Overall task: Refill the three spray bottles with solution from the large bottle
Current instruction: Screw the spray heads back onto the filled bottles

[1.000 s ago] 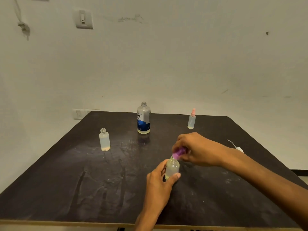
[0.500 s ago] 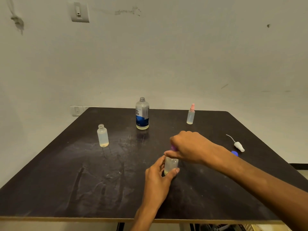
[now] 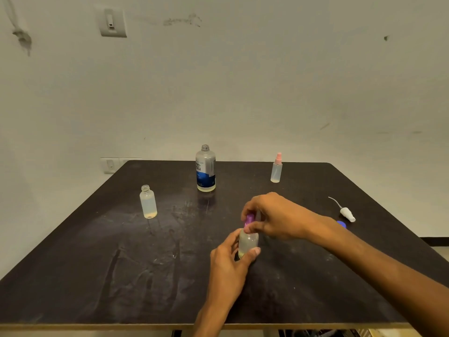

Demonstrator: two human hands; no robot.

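Observation:
A small clear spray bottle (image 3: 247, 243) stands upright in the middle of the dark table (image 3: 97, 276). My left hand (image 3: 228, 261) grips its body from the near side. My right hand (image 3: 274, 215) pinches the purple spray cap (image 3: 249, 219) sitting on its neck. The large bottle (image 3: 205, 169) with a blue label stands uncapped at the back centre. A second small bottle (image 3: 148, 203) stands open, without a cap, at the left. A third small bottle (image 3: 276, 168) with a pink spray top stands at the back right.
A white spray top with its thin tube (image 3: 346, 212) lies on the table at the right, with a blue cap (image 3: 342, 224) beside it, partly hidden by my right forearm. A wall stands just behind the table.
My right hand brought the purple cap down from beside the neck onto the bottle and now holds it higher, so the cap shows again. The left hand kept its grip.

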